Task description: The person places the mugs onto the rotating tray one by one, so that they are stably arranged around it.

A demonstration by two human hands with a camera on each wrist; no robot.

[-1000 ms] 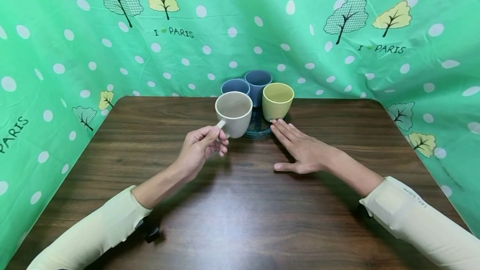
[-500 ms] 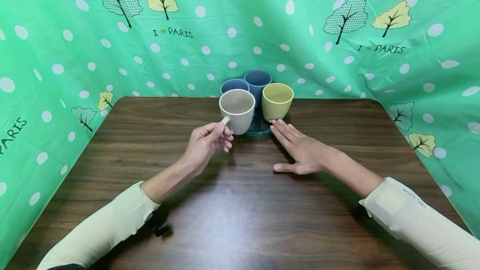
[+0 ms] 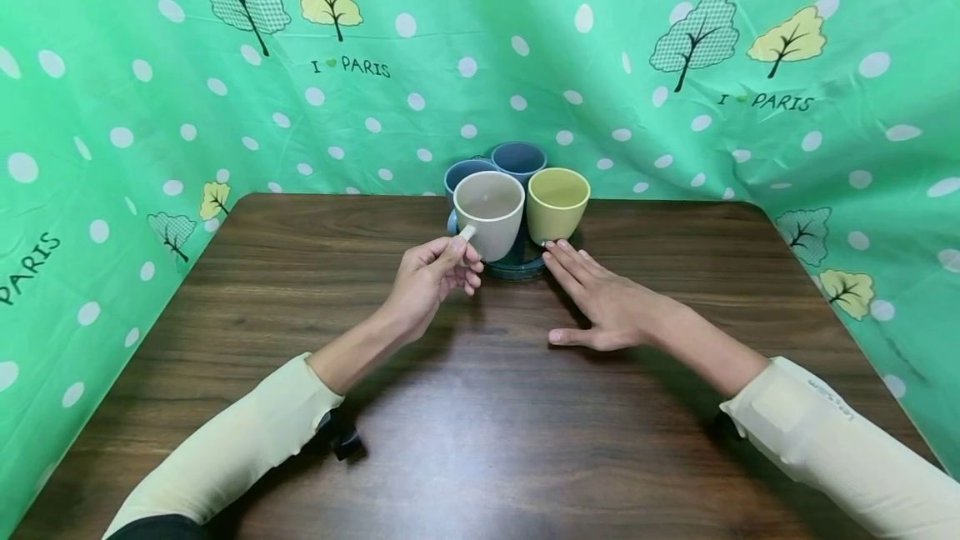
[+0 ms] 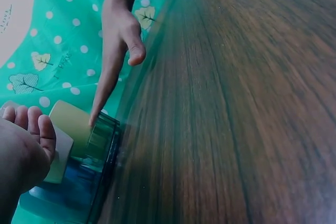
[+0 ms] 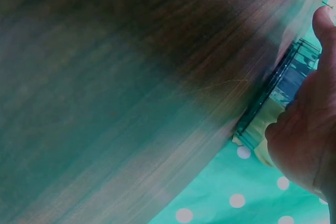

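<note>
My left hand (image 3: 435, 286) pinches the handle of an off-white mug (image 3: 491, 223), upright at the front left of a transparent teal tray (image 3: 516, 272). Whether the mug's base touches the tray cannot be told. On the tray a yellow cup (image 3: 557, 205) stands at the right; its handle is not visible. Behind are two blue cups, one at the back (image 3: 519, 158) and one further left (image 3: 459, 173), partly hidden by the off-white mug. My right hand (image 3: 607, 302) lies with straight fingers, its fingertips at the tray's front right edge below the yellow cup.
A dark wood table (image 3: 480, 423) spreads under both arms. Behind and beside it hangs a green curtain (image 3: 420, 40) with white dots and trees, close to the back cups. A small black device (image 3: 347, 440) hangs under the left sleeve.
My left hand has carried the off-white mug right and slightly away from me, toward the tray, so it now stands nearer the yellow cup. The right hand has kept its place.
</note>
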